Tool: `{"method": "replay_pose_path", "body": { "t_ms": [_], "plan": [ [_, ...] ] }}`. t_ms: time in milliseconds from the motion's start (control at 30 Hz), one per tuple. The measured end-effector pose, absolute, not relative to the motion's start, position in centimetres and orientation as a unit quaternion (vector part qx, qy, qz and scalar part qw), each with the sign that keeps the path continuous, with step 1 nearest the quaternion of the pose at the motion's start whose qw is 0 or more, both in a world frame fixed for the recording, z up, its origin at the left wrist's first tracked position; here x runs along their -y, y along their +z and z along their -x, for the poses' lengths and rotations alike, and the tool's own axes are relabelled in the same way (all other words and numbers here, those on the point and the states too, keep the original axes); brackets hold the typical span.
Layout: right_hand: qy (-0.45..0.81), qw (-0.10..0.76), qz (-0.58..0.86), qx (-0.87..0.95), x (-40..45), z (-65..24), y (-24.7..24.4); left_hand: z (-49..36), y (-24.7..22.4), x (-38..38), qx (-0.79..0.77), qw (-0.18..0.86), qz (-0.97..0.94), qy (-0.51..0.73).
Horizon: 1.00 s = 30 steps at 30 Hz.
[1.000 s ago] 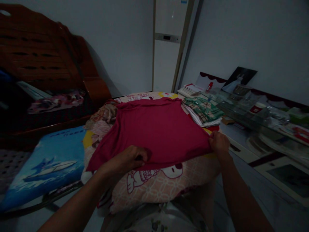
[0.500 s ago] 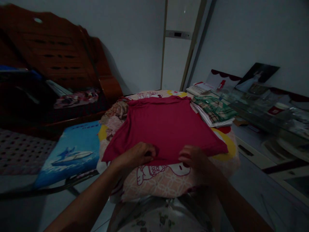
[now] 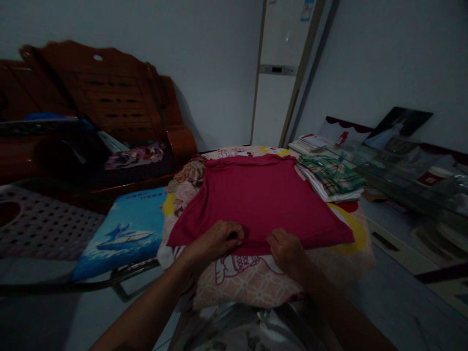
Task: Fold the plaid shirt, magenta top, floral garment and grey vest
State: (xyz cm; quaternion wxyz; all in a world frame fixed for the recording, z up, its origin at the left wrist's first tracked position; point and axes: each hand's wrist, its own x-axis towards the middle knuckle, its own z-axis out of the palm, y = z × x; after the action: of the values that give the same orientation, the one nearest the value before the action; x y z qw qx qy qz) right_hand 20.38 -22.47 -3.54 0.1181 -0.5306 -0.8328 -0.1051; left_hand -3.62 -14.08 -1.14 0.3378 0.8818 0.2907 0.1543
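Note:
A dark pink garment point(image 3: 263, 195) lies spread out on a patterned, padded cloth point(image 3: 256, 287). At the garment's near edge, left of its middle, my left hand point(image 3: 219, 239) pinches the fabric between thumb and fingers. To the right of it, my right hand point(image 3: 287, 247) has its fingers closed on the same near edge. A short stretch of hem shows between the two hands. The far edge of the garment is bunched into a loose roll.
Folded clothes with a green plaid piece point(image 3: 332, 173) lie at the right, and crumpled patterned cloth point(image 3: 190, 180) at the left. A blue cushion point(image 3: 124, 234) is on a chair. A glass shelf point(image 3: 395, 170) stands right; a wooden bench point(image 3: 117, 97) is behind left.
My right hand has come down onto the near edge and closed on the fabric. The camera view has shifted, so the scene sits slightly lower and further right.

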Motion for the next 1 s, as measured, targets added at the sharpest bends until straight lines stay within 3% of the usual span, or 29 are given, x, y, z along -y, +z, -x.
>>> {"method": "replay_pose_path", "body": {
  "t_ms": [200,500,633,800,1000],
  "plan": [
    [-0.092,0.156,0.549,0.816,22.7,-22.2,-3.3,4.6,-0.8,13.8,-0.285,0.357,-0.880,0.133],
    [-0.018,0.041,0.532,0.845,23.2,-22.0,-1.6,4.8,0.0,14.3,-0.228,0.391,-0.887,0.091],
    [0.014,0.086,0.522,0.848,23.4,-22.0,-0.9,5.8,0.0,13.6,-0.239,0.413,-0.872,0.110],
    [0.042,0.161,0.468,0.868,23.4,-20.7,-0.8,7.2,0.1,11.8,-0.357,0.352,-0.839,0.211],
    [0.003,0.064,0.423,0.904,22.7,-18.5,-2.1,7.3,0.0,11.7,-0.329,0.359,-0.859,0.156]
  ]
}}
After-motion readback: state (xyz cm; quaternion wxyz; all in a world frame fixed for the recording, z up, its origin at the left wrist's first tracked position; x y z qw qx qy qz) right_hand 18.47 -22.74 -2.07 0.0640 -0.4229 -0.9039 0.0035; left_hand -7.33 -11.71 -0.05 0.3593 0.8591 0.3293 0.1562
